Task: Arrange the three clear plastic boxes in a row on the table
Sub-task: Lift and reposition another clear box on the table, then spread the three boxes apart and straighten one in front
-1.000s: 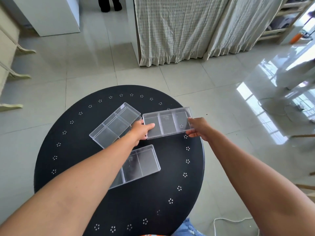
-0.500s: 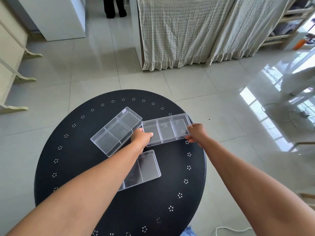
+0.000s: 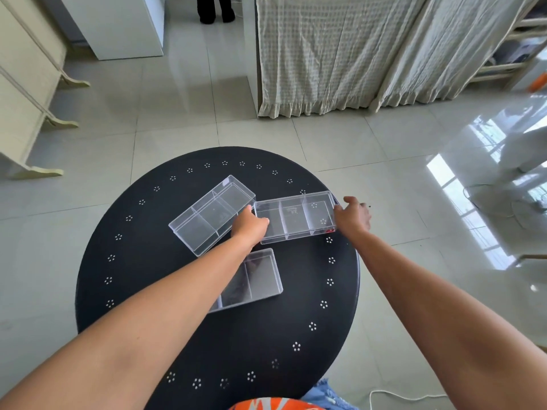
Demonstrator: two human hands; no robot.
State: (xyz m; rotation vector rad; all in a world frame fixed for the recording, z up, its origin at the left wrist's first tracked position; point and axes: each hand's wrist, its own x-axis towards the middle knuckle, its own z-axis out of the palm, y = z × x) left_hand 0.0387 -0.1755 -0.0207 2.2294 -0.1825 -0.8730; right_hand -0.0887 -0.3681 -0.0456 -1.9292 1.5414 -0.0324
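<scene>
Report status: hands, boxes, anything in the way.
Left hand and right hand at the ends of the right box. Left box angled, near box under the left forearm; no row yet. Table otherwise unobstructed.

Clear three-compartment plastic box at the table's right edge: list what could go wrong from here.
1. The clear three-compartment plastic box lies close to the round black table's right rim; a push rightward might tip it off.
2. Its left end nearly meets the tilted clear box; sliding it could knock that one further askew.
3. The left forearm crosses the near clear box and may drag it.
</scene>
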